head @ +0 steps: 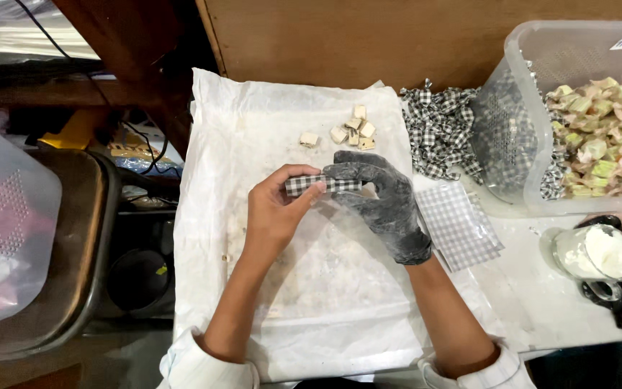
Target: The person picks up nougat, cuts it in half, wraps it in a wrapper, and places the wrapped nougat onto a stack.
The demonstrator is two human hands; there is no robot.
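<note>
Bare left hand and right hand, the latter in a dark powder-dusted glove, meet over the middle of a white paper sheet spread on the work surface. Between them they hold a small checked wrapper, black and white, rolled into a short horizontal tube; left fingertips pinch its left end, gloved fingertips close narrowly around its right end. What is inside the wrapper cannot be seen. Just beyond the hands, on the sheet, lies a small cluster of pale candy cubes, one piece set slightly apart to the left. Near the gloved wrist, a flat stack of checked wrapper sheets. Farther right, a heap of wrapped checked candies rests against a clear plastic tub holding pastel-wrapped candies. A small open jar of white powder stands at right edge.
</note>
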